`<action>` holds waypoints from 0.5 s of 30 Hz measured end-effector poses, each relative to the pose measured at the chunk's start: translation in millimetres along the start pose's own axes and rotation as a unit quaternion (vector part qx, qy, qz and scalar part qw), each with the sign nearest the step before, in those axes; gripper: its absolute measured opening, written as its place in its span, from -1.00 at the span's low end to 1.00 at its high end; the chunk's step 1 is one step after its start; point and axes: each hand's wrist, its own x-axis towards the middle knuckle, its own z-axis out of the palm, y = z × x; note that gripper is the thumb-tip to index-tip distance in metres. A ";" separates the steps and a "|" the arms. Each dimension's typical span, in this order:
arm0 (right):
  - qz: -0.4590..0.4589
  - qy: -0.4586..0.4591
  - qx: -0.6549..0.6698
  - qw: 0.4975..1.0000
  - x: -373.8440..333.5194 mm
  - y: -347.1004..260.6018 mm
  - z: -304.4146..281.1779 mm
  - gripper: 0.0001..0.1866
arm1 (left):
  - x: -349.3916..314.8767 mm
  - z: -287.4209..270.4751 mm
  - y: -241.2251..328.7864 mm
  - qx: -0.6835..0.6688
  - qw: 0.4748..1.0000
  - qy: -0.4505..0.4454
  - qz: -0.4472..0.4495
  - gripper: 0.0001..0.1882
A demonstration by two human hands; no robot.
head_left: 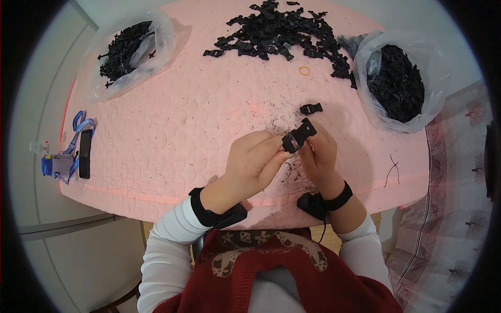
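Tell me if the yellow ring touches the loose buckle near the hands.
Apart: in the head view, pink cloth shows between the yellow ring and the loose buckle.

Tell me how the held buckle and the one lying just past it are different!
The held buckle is up between the left hand and right hand; the lying buckle rests on the pink cover. The held buckle looks bigger here, the lying buckle smaller. Both are black.

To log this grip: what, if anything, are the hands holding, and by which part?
A black plastic buckle: the left hand at its lower-left end, the right hand along its right side; exact finger contact is partly hidden.
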 end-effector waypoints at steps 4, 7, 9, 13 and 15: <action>0.025 -0.027 0.021 0.999 -3.4 2.7 -0.6 -0.90 | 1.8 0.3 0.2 -0.010 1.000 0.012 -0.014 -0.77; 0.013 -0.011 0.052 0.999 -3.1 2.0 0.8 -0.88 | 0.7 -1.3 -2.1 0.011 1.000 0.013 -0.024 -0.76; 0.070 -0.029 0.078 0.994 -5.8 2.7 -3.7 -0.86 | 2.1 -1.7 -2.9 0.013 1.000 0.013 -0.024 -0.76; 0.209 -0.052 0.170 0.962 -9.3 -1.6 -8.7 -0.82 | 2.1 -1.6 -3.7 0.019 1.000 0.011 -0.021 -0.75; 0.259 -0.028 0.252 0.932 -7.0 -6.1 -9.4 -0.80 | 2.1 -1.7 -3.8 0.024 1.000 0.004 -0.018 -0.75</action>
